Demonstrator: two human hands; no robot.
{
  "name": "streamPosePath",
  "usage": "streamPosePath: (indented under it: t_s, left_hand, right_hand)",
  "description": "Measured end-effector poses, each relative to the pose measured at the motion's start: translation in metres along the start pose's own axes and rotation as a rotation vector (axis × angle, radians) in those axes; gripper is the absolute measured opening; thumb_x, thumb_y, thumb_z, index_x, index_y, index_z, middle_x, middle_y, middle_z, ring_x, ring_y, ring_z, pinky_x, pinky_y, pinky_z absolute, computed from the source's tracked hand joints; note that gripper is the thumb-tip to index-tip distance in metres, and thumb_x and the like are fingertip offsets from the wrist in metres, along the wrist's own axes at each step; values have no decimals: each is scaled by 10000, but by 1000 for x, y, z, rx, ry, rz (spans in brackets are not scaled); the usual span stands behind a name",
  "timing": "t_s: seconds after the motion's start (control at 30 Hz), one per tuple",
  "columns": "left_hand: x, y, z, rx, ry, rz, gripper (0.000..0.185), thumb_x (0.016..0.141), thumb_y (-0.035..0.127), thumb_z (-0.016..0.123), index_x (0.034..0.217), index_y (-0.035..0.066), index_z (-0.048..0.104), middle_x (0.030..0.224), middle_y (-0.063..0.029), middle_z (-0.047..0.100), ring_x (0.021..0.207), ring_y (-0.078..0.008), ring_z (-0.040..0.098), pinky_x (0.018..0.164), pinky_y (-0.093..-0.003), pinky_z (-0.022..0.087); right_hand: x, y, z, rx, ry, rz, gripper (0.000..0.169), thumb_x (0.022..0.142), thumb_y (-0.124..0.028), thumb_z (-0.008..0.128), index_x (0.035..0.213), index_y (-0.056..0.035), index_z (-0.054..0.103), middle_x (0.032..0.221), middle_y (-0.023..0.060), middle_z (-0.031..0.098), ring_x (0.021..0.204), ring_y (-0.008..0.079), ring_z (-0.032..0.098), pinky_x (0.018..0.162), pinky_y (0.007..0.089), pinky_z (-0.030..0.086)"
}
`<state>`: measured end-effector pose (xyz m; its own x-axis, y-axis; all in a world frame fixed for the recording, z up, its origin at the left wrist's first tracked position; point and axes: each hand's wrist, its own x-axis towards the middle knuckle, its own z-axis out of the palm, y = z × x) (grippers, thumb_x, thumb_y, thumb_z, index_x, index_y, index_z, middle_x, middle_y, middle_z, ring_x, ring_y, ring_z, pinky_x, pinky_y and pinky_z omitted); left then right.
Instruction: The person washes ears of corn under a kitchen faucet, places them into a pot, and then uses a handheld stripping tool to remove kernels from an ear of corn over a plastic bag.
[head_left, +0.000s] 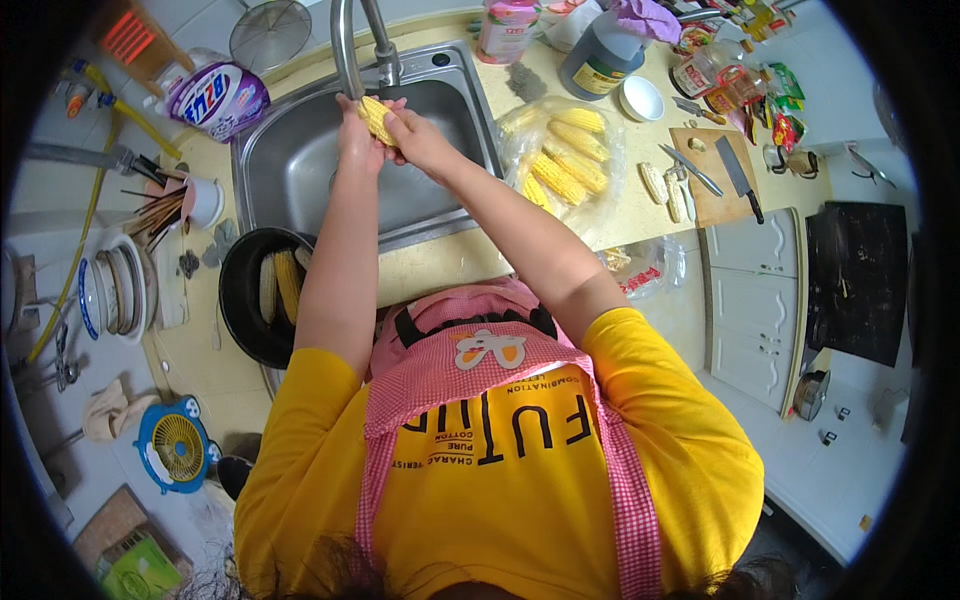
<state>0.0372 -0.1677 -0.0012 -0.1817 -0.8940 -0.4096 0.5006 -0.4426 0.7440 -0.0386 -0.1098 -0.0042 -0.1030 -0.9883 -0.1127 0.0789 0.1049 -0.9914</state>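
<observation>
Under the steel faucet (344, 46) I hold a yellow corn cob (375, 120) with both hands. My left hand (358, 146) supports it from the left and below. My right hand (421, 141) grips its lower end, thumb on top. Both hands are over the stainless steel sink (300, 184), whose basin is partly hidden by my forearms. To the right of the sink lies a clear plastic bag (613, 161) with several peeled corn cobs (577, 142). By my left forearm stands a black pot (244, 315) with corn cobs (287, 285) in it.
On the right counter, a cleaver (733, 166) and a knife (691, 170) lie on a wooden cutting board (701, 206), beside bare cobs (653, 183), a white bowl (642, 98) and a dark jug (602, 60). A purple detergent bag (217, 101) and a chopstick holder (202, 201) stand left.
</observation>
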Motion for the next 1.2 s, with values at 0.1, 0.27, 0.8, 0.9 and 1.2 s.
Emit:
streamPosePath:
  t_s: [0.1, 0.27, 0.8, 0.9, 1.2]
  left_hand:
    - [-8, -5, -1, 148, -193, -30, 382, 882, 429, 419, 939, 59, 498, 873, -90, 595, 769, -181, 592, 639, -292, 481]
    - [23, -16, -26, 206, -212, -66, 377, 856, 403, 498, 1017, 63, 473, 885, -118, 595, 830, -237, 598, 706, -331, 492]
    - [21, 7, -25, 69, -169, -37, 417, 890, 432, 402, 1034, 44, 457, 937, -142, 571, 837, -254, 572, 808, -396, 462]
    - [34, 14, -36, -89, -122, -126, 418, 876, 447, 424, 951, 43, 504, 950, -144, 577, 852, -253, 579, 793, -388, 468]
    - [19, -20, -24, 75, -219, 0, 297, 846, 280, 557, 1009, 41, 492, 917, -91, 586, 855, -197, 592, 714, -328, 498]
  right_hand:
    - [22, 11, -5, -69, 57, 94, 384, 900, -308, 309, 979, 19, 494, 825, 252, 581, 723, 423, 558, 659, 469, 449]
    - [16, 16, 6, -575, 115, -52, 454, 897, -337, 296, 978, 74, 472, 832, 296, 567, 742, 432, 562, 671, 487, 451]
    - [28, 11, 26, -672, 123, -51, 560, 897, -422, 263, 824, 49, 558, 765, 280, 582, 775, 410, 569, 708, 470, 431]
    - [21, 5, 30, -721, 88, -232, 424, 899, -274, 264, 862, 60, 523, 749, 279, 565, 703, 419, 565, 629, 511, 440]
    - [37, 25, 4, -691, 229, 40, 490, 913, -304, 239, 804, 59, 549, 808, 291, 567, 754, 434, 553, 683, 494, 431]
